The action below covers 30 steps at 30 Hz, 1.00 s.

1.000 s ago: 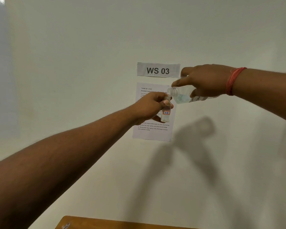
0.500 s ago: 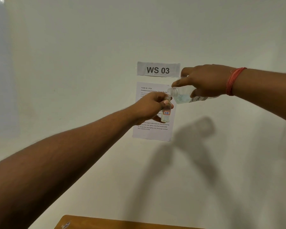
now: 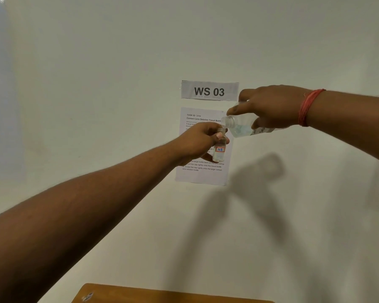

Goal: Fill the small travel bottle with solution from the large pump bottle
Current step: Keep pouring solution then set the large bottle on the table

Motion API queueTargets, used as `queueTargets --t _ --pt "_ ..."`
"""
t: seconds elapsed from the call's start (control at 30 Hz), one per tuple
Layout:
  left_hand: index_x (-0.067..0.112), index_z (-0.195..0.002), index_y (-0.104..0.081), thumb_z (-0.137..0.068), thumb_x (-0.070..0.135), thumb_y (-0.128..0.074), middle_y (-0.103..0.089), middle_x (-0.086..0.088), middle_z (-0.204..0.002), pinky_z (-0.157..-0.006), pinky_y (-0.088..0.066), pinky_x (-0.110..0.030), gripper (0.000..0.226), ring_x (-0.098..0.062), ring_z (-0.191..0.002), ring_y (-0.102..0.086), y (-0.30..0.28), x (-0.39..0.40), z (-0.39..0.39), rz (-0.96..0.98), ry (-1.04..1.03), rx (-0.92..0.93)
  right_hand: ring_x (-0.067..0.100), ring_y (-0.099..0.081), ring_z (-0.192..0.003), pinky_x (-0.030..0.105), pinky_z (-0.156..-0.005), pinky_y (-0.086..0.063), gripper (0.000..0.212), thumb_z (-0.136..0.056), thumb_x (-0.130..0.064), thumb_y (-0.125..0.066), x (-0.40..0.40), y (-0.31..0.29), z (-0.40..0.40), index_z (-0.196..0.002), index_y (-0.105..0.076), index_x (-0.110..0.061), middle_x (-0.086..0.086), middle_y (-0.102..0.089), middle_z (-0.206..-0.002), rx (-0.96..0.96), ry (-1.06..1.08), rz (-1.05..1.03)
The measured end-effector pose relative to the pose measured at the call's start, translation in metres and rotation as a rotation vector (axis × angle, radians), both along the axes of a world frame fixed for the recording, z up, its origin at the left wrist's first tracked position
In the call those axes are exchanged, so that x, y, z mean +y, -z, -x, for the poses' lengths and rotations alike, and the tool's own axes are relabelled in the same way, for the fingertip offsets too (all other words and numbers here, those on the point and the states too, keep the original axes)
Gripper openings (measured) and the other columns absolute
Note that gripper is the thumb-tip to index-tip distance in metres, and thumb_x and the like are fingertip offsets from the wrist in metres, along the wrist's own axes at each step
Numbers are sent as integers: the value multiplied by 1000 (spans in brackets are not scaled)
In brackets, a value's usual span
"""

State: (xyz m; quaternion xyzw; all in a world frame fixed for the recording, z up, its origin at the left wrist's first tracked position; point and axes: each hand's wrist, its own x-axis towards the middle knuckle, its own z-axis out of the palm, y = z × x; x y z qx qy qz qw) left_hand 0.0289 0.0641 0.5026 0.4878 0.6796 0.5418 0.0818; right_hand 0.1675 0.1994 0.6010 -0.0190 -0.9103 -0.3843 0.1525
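Observation:
My left hand [image 3: 200,142] grips a small clear travel bottle [image 3: 219,150] upright, held out in front of a wall; the bottle carries a red-framed label reading 17B. My right hand [image 3: 269,107] holds the large clear bottle [image 3: 241,126] tipped almost flat, its uncapped threaded neck pointing left and touching the small bottle's mouth. Clear liquid lies along the lower side of the large bottle. A red thread band circles my right wrist. No pump or cap is visible.
Behind the hands a white wall bears a "WS 03" sign [image 3: 209,91] and a printed task sheet [image 3: 202,171]. The edge of a wooden table [image 3: 140,295] shows at the bottom, with a small object [image 3: 87,296] on its left corner.
Almost nothing differs: both hands keep the bottles mouth to mouth in the same place, with only a slight shift of the view.

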Motion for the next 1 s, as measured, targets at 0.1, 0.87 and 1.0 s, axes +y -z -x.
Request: queueTargets --t 0.1,0.87,1.0 --pt "5 -134 -56 -107 15 -46 -69 -9 -120 -87 -61 -53 31 -23 -112 -68 1 0 0 -8 0 -5 27 -56 -108 33 -77 -49 72 -87 -24 -69 0 0 0 -148 -34 -38 3 -44 -136 -3 0 4" --pt "6 -137 -55 -108 15 -46 -70 -7 -116 -81 -63 -46 33 -16 -105 -69 3 -3 2 -26 13 -15 28 -57 -106 34 -74 -49 72 -87 -26 -69 -4 0 1 -148 -33 -39 2 -45 -134 -2 -1 -9" --pt "6 -140 -53 -107 15 -46 -70 -8 -118 -84 -62 -48 34 -19 -109 -68 4 -3 2 -20 11 -10 27 -57 -106 38 -77 -53 73 -86 -25 -70 -4 2 3 -148 -34 -39 2 -46 -132 -5 -6 -2"
